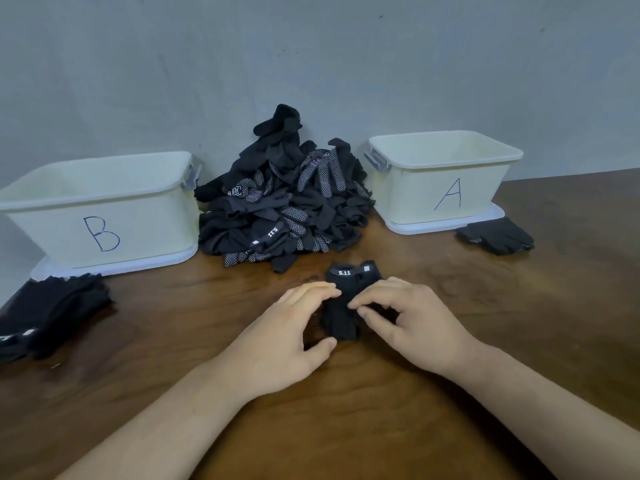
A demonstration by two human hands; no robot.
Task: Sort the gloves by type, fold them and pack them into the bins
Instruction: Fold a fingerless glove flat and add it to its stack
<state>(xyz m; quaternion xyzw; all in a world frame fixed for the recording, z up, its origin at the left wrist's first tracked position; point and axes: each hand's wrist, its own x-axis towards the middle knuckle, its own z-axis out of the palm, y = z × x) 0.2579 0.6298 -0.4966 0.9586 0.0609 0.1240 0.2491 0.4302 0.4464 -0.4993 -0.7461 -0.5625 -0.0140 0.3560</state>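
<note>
Both hands are working on the one glove (349, 306), which is lying on the table (519, 341) right in front of the person, its 5.11 cuff pointing toward the pile (284, 209). The left hand (294, 327) is curving fingers and thumb round the glove's left edge, and the right hand (412, 320) is pinching the fabric at its middle; a fold is being made, I'd judge.

Progress is looking early. Bin B (104, 233) and bin A (446, 199) are showing no gloves inside (their floors are partly hidden behind the near walls), so packing is seemingly not begun. Sorting is under way, though: the B stack (59, 306) is sitting just before bin B, and the A stack (498, 237) just before bin A.

Counting up: two bins, two small sorted stacks, one glove in hand, and one big pile between the bins, too tangled for counting.
</note>
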